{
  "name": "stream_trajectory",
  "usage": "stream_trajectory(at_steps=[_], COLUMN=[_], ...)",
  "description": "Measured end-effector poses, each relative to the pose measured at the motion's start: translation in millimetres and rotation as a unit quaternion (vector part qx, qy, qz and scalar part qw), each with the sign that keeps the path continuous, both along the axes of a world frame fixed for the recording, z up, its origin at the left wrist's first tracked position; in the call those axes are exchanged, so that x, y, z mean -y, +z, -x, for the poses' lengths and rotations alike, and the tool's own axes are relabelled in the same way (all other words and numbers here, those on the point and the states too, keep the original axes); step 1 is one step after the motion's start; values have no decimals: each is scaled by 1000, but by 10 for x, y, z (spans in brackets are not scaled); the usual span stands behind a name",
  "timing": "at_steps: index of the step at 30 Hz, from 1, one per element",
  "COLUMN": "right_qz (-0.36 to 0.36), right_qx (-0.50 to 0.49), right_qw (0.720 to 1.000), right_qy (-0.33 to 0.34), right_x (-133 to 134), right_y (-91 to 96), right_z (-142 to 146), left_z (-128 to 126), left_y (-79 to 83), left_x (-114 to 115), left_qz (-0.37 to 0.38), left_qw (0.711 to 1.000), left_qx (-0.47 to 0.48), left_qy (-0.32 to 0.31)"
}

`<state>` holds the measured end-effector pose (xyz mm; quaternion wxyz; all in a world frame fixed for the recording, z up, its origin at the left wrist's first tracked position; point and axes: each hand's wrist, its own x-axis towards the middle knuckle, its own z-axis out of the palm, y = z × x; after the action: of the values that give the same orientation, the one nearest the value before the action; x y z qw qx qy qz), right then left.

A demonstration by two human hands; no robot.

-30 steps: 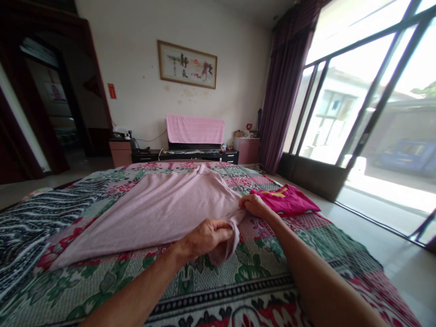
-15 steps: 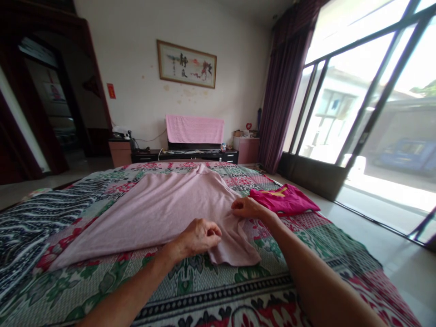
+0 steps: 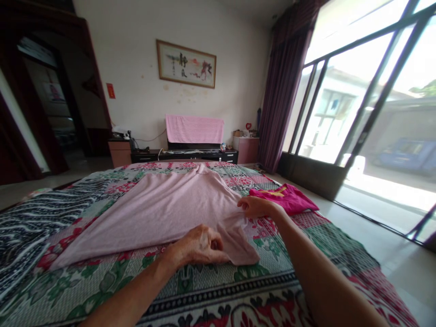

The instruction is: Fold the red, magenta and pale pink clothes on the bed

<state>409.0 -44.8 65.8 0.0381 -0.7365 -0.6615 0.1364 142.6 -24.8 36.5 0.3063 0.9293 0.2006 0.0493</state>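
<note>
Here, a pale pink garment point(image 3: 163, 209) lies spread across the middle of the frame on a patterned bedspread point(image 3: 340, 245). The left hand point(image 3: 203, 245), fingers curled, is at its lower edge; the right hand point(image 3: 255, 207) is at its right edge, near magenta clothing point(image 3: 294, 198). Whether either grips fabric, I cannot tell.

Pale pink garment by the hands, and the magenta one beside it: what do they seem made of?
Pale pink garment: probably a thin, soft knit, perhaps cotton; matte, draping limply in shallow creases.

Magenta garment: also fabric, seemingly smooth with little sheen, since its even colour shows few highlights; whether cotton or synthetic, I can't tell.
</note>
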Motion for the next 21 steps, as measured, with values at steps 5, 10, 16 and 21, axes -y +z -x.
stream_trajectory(at_steps=[5, 10, 16, 21], right_qz=[-75, 111, 91, -162], right_qx=[-58, -125, -143, -116], right_qw=[994, 986, 985, 980], right_qy=[45, 15, -38, 8], right_x=[-42, 8, 35, -29], right_y=[3, 14, 35, -45], right_z=[111, 139, 37, 99], left_z=[-90, -151, -149, -150], left_y=[-30, -116, -100, -104], left_x=[121, 249, 328, 351], left_qz=[-148, -173, -188, -216], left_qw=[981, 968, 968, 962], left_qx=[120, 144, 115, 116], left_qy=[-23, -110, -117, -121])
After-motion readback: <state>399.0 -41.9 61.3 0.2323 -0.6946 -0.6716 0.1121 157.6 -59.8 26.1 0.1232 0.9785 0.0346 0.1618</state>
